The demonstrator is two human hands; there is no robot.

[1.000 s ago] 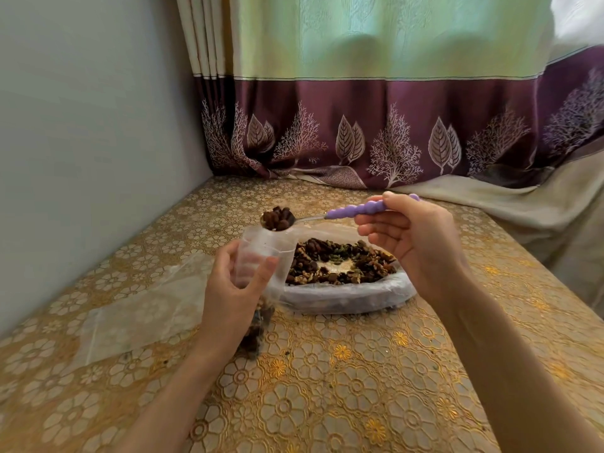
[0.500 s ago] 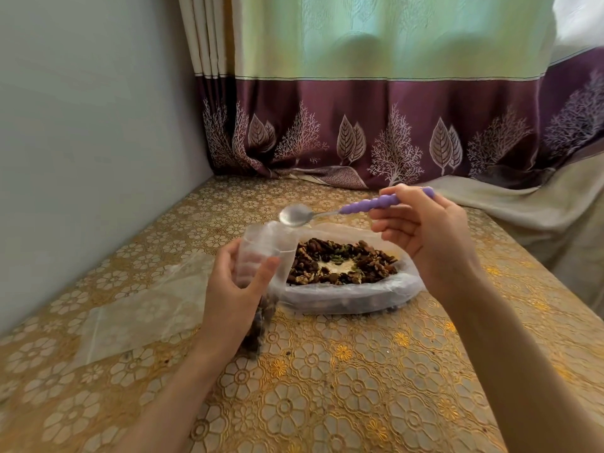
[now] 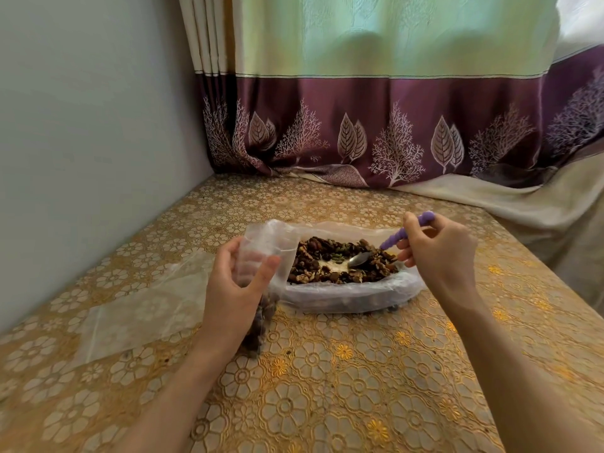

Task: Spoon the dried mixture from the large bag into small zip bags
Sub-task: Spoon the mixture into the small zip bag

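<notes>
- Two bare hands share the job at a gold floral worktop (image 3: 327,371): the left hand (image 3: 233,289) has its grip clenched round a small zip bag (image 3: 261,243), and the right hand (image 3: 438,253) grips a purple-handled spoon (image 3: 392,240).
- The spoon's metal bowl lies down among the dried mixture (image 3: 336,261), which sits heaped in the large bag (image 3: 353,292) just beside the small one. A pale bare patch shows in the middle of the heap, so the bowl may meet thin pickings there.
- The small zip bag stands upright with its mouth held open towards the large bag. Dark pieces show low in it, below the left hand. It looks only part filled.
- Spare clear bags (image 3: 140,308) lie flat on the worktop to the person's left, apparently waiting their turn.
- Judged risk: a heaped spoonful has to cross the large bag's rolled rim, and a tilt of the bowl would scatter pieces onto the worktop.
- Judged risk: the small bag's mouth is soft film, held on one side only. If it sags or folds shut, the spoon could catch the lip and tip its load outside.
- Judged risk: the large bag is thin and slack, and a hard dig could drag it across the worktop.
</notes>
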